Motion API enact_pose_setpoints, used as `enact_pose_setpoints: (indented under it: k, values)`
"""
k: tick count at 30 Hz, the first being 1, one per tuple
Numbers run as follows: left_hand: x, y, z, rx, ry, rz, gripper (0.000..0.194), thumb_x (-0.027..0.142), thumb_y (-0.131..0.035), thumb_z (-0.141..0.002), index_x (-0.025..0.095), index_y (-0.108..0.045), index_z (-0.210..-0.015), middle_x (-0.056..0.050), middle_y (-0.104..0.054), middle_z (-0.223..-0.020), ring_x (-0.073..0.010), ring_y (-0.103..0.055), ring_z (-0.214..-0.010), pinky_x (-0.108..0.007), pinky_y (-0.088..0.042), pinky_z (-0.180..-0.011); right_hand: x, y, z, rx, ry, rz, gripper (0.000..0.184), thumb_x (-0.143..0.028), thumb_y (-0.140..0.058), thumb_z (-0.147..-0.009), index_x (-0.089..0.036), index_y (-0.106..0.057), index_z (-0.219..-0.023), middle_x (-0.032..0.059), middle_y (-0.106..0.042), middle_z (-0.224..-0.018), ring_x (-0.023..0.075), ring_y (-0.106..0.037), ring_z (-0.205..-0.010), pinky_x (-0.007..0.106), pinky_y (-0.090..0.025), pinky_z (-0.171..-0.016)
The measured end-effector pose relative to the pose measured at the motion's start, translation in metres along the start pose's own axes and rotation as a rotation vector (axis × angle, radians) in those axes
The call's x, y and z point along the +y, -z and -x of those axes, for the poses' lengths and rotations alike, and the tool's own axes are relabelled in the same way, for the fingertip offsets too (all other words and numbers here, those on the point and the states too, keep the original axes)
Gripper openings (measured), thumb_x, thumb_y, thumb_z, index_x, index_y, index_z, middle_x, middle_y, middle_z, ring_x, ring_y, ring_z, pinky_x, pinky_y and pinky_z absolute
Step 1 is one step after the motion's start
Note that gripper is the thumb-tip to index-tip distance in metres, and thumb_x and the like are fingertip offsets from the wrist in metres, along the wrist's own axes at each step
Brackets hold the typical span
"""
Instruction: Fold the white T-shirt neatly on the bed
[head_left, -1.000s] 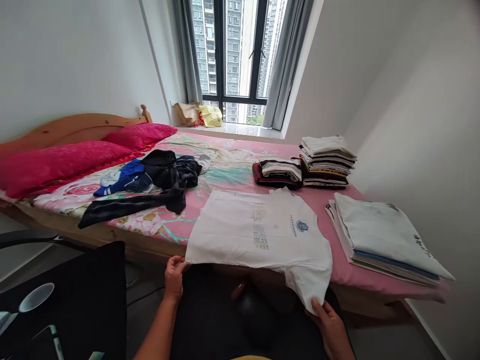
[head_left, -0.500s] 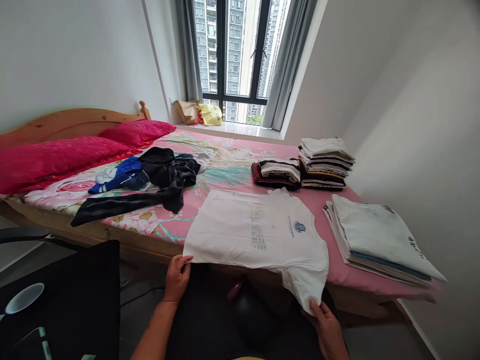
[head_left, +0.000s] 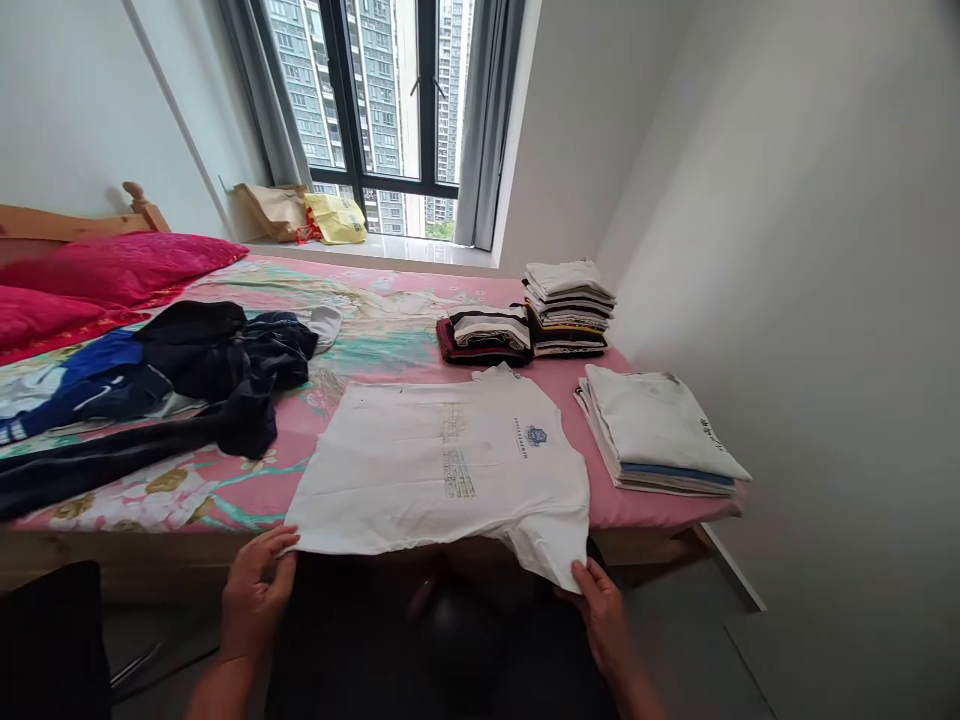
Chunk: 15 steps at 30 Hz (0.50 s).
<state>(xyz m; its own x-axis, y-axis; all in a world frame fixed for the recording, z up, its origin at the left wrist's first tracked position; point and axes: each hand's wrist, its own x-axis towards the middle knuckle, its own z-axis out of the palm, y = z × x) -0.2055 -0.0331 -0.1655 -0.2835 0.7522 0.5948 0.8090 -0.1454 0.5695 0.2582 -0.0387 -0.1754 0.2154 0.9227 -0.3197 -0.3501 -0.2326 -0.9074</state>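
Note:
A white T-shirt point(head_left: 397, 460) with faded text and a blue crest lies spread sideways over the bed's front edge, its collar end to the right. My left hand point(head_left: 259, 580) pinches the near corner of its hem. Between the thumb and fingers of my right hand point(head_left: 600, 605) is the end of the near sleeve, which hangs over the edge. The near side of the shirt stretches between both hands. To the right of the shirt sits a stack of folded light shirts point(head_left: 660, 425), a white one on top.
Loose dark clothes point(head_left: 217, 370) lie in a heap on the left of the bed point(head_left: 390, 345). Behind the shirt stand a low folded pile point(head_left: 487, 335) and a taller pile point(head_left: 570, 310). Red pillows point(head_left: 127, 265) rest at the headboard; bags point(head_left: 334, 218) stand on the sill. A black seat point(head_left: 52, 640) is at lower left.
My view has turned right, so the bed and clothes appear shifted left. Both hands keep their hold on the shirt, which lies spread much as before.

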Motion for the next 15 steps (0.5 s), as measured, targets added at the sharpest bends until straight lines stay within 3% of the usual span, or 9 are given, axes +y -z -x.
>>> enact_pose_setpoints:
  k: [3,6,11,13,15]
  values:
    - [0.001,0.005,-0.021,-0.078,0.065,-0.001,0.02,0.033,-0.051,-0.077,0.022,-0.063,-0.087,-0.004,-0.067,-0.095,-0.0217,-0.06,-0.095,-0.036,-0.044,-0.093,-0.029,-0.012,-0.011,0.006,-0.011,-0.034,0.043,-0.044,-0.075,-0.063,-0.017,-0.06,-0.093,0.0011,-0.065,-0.086,0.0182,-0.059,-0.076,0.027,-0.051,-0.059]
    - [0.004,0.003,-0.056,-0.135,0.132,-0.043,0.023,0.037,-0.052,-0.073,0.022,-0.066,-0.084,-0.002,-0.069,-0.09,-0.0218,-0.061,-0.091,-0.032,-0.047,-0.086,-0.07,-0.033,-0.041,-0.031,0.02,0.02,0.037,-0.045,-0.073,-0.065,-0.018,-0.059,-0.086,-0.0008,-0.062,-0.076,0.0162,-0.058,-0.067,0.025,-0.05,-0.054]
    - [0.005,-0.025,-0.13,-0.217,0.287,-0.104,0.034,0.041,-0.047,-0.076,0.023,-0.065,-0.099,-0.002,-0.07,-0.095,-0.0201,-0.063,-0.086,-0.028,-0.047,-0.077,-0.137,-0.084,-0.122,-0.085,0.098,0.232,0.036,-0.051,-0.061,-0.071,-0.018,-0.055,-0.085,0.0005,-0.061,-0.07,0.0134,-0.055,-0.052,0.026,-0.048,-0.046]
    - [-0.004,-0.039,-0.148,-0.3,0.344,-0.107,0.042,0.042,-0.046,-0.076,0.02,-0.062,-0.109,-0.004,-0.07,-0.094,-0.0202,-0.064,-0.083,-0.028,-0.047,-0.074,-0.149,-0.093,-0.152,-0.008,0.181,0.347,0.041,-0.055,-0.054,-0.074,-0.017,-0.054,-0.091,0.0042,-0.064,-0.083,0.0112,-0.054,-0.048,0.026,-0.047,-0.044]
    - [-0.018,-0.05,-0.155,-0.378,0.392,-0.122,0.051,0.044,-0.048,-0.074,0.016,-0.057,-0.116,-0.007,-0.069,-0.091,-0.0216,-0.064,-0.082,-0.029,-0.047,-0.073,-0.147,-0.088,-0.172,0.071,0.256,0.458,0.044,-0.058,-0.05,-0.075,-0.017,-0.054,-0.093,0.0068,-0.064,-0.096,0.0104,-0.054,-0.049,0.024,-0.044,-0.042]
